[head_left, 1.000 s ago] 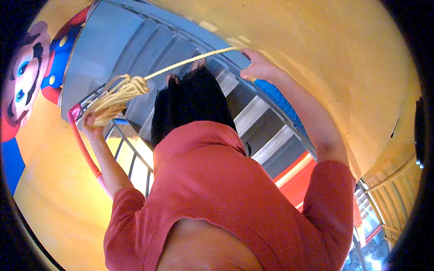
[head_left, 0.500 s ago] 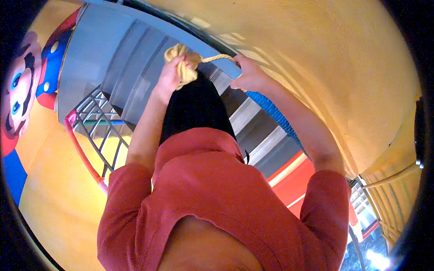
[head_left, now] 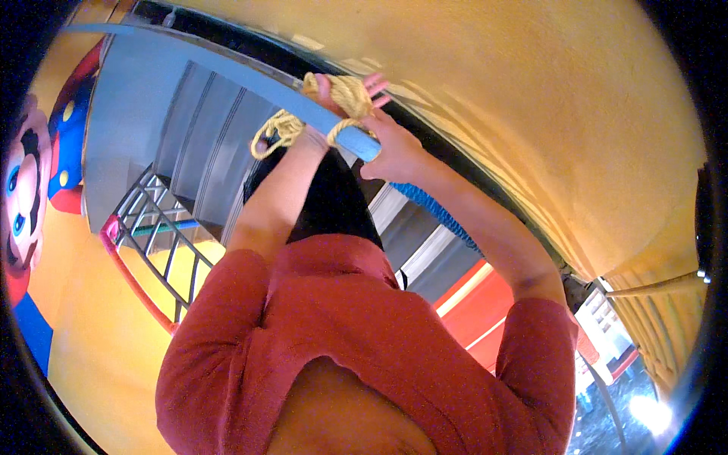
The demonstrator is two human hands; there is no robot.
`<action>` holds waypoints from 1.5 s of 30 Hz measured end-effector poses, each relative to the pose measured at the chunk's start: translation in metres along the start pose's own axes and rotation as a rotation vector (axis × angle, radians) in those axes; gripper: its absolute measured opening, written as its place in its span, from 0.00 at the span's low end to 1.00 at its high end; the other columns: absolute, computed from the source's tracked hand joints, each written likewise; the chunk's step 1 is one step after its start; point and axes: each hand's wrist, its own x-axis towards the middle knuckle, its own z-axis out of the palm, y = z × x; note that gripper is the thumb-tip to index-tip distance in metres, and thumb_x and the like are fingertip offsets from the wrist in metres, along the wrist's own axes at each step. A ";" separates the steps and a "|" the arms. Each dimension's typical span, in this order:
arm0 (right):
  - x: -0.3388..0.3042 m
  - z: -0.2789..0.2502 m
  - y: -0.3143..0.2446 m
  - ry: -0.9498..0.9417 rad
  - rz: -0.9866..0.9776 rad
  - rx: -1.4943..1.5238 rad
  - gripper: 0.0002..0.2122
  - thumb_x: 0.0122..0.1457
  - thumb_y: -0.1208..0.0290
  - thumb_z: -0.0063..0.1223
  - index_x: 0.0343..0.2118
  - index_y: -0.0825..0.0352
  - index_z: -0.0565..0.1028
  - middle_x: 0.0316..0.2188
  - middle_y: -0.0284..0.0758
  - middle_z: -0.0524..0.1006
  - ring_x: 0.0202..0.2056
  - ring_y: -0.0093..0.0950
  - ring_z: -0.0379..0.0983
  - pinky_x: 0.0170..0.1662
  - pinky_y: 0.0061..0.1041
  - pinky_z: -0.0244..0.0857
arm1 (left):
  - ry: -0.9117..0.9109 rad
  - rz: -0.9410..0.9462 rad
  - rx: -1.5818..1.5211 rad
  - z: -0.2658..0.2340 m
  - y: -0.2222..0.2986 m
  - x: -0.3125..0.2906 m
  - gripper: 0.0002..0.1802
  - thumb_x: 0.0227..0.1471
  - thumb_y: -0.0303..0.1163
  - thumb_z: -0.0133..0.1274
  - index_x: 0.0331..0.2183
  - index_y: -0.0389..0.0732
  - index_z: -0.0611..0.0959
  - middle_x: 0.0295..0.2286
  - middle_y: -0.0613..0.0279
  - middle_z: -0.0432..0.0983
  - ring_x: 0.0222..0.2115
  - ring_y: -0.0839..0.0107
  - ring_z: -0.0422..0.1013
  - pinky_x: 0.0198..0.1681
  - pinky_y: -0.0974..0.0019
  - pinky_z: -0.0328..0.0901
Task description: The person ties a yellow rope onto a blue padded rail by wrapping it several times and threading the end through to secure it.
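Note:
A bundle of pale yellow rope (head_left: 349, 95) lies at the far side of a blue rail (head_left: 280, 97). My left hand (head_left: 324, 89) reaches under the rail to that side. Its thumb and stretched fingertips show around the bundle, and the rail hides its wrist. One turn of the rope loops over the rail, and more loose coils (head_left: 282, 130) hang on the near side beside my left wrist. My right hand (head_left: 394, 148) wraps the rail's right part, thumb below, fingers up beside the rope. Whether it also pinches a strand is hidden.
Grey and striped steps (head_left: 205, 129) lie below the rail. A metal grid barrier (head_left: 163, 227) with red padding stands at left, near a painted cartoon figure (head_left: 26, 189). A yellow wall (head_left: 546, 114) rises at right. Blue netting (head_left: 436, 208) runs under my right forearm.
My left hand has moved from the near side to beneath and beyond the rail with the rope bundle. My right hand has shifted slightly left and down onto the rail. The rope now loops over it.

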 end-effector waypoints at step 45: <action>-0.003 -0.005 -0.017 -0.047 0.211 -0.141 0.33 0.32 0.66 0.61 0.47 0.68 0.65 0.41 0.51 0.65 0.41 0.46 0.69 0.44 0.37 0.66 | -0.355 -0.496 2.123 0.053 0.047 0.014 0.13 0.48 0.35 0.42 0.25 0.38 0.79 0.23 0.60 0.76 0.23 0.61 0.71 0.29 0.58 0.63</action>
